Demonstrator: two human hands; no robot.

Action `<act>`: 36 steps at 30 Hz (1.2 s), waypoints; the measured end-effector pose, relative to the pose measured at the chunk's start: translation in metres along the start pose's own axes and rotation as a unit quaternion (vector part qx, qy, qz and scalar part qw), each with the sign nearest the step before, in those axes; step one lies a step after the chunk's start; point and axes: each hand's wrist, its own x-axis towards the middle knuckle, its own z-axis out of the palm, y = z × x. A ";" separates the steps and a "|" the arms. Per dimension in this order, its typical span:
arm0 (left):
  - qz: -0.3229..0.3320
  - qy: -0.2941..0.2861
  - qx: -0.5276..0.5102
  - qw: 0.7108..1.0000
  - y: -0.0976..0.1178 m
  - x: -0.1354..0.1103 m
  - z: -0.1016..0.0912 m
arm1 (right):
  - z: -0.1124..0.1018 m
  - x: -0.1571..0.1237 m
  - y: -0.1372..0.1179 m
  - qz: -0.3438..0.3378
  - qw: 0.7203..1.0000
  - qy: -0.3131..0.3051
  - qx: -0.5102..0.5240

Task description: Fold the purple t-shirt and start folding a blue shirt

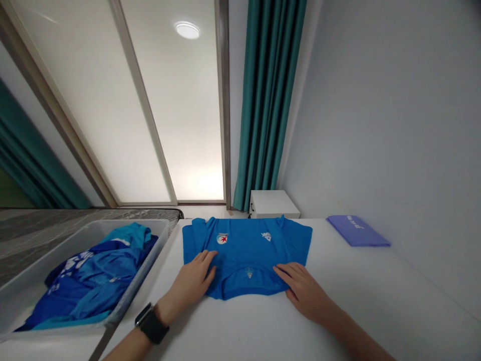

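A bright blue T-shirt point(246, 255) lies flat on the white table point(376, 311), its collar towards me and a small red-and-white badge on its chest. My left hand point(191, 283) rests palm down on the shirt's near left part, fingers apart and holding nothing. My right hand point(304, 293) lies flat at the shirt's near right edge, its fingertips on the fabric and gripping nothing. A black wristwatch point(152, 323) sits on my left wrist.
A translucent plastic bin point(139, 250) of crumpled blue clothing point(93, 278) stands at the table's left edge. A folded purple-blue garment point(356, 230) lies at the far right by the wall. A white cabinet point(272, 203) and teal curtain point(268, 95) stand beyond the table.
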 end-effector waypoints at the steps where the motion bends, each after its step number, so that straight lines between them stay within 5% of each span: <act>1: 0.003 0.012 0.009 1.000 0.003 0.004 0.003 | 0.001 -0.001 0.000 0.003 1.000 -0.005 -0.006; 8: 0.116 0.039 0.040 0.992 0.002 0.013 0.038 | 0.010 -0.016 -0.009 -0.010 0.998 -0.006 -0.063; 19: 0.097 0.032 0.096 0.990 0.005 -0.017 0.051 | 0.032 -0.042 -0.032 0.064 0.991 0.014 -0.118; 25: 0.078 0.045 0.089 0.992 0.014 -0.033 0.051 | 0.016 -0.047 -0.040 0.079 0.994 -0.014 -0.071; 32: 0.074 0.027 0.050 0.996 0.010 -0.016 0.045 | -0.029 -0.004 -0.024 0.089 0.994 -0.047 0.035; 36: 0.112 0.052 0.043 0.991 0.003 0.015 0.037 | -0.022 0.039 -0.012 0.066 0.995 -0.024 0.066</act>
